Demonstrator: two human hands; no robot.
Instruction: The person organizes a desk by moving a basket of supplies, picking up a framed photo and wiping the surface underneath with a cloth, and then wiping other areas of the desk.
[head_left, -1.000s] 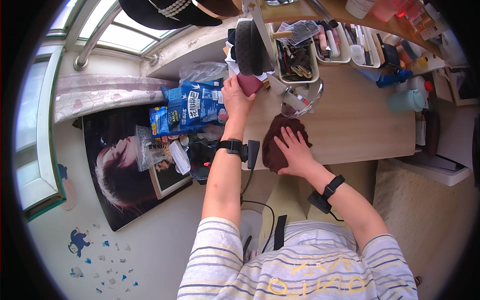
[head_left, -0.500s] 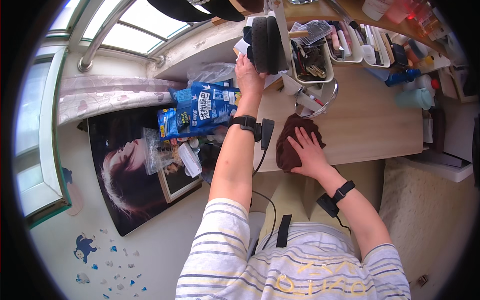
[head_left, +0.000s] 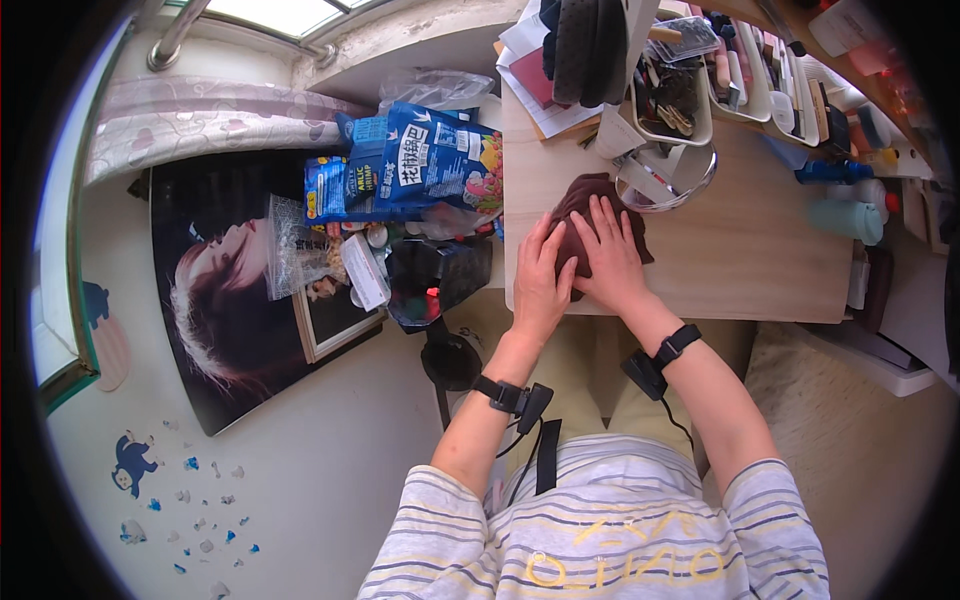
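A dark brown cloth (head_left: 590, 190) lies bunched on the wooden desk near its front edge. My right hand (head_left: 613, 258) rests flat on its middle, with the fingers spread and pointing away from me. My left hand (head_left: 543, 278) is at the cloth's left side, fingers stretched out and its thumb close to the right hand. Both palms face down, hiding part of the cloth. Just beyond the cloth to the right stands a round mirror (head_left: 668, 205) with a shiny rim.
At the back of the desk (head_left: 760, 235) are papers (head_left: 530, 75), a dark padded object (head_left: 592, 50) and trays of small items (head_left: 690, 130). Bottles (head_left: 845, 220) stand on the right. Blue snack bags (head_left: 420, 165) and a black bin (head_left: 437, 278) are on the left.
My left hand has come back from the papers and dark padded object at the rear to the cloth. My right hand stays on the cloth. The view has shifted somewhat.
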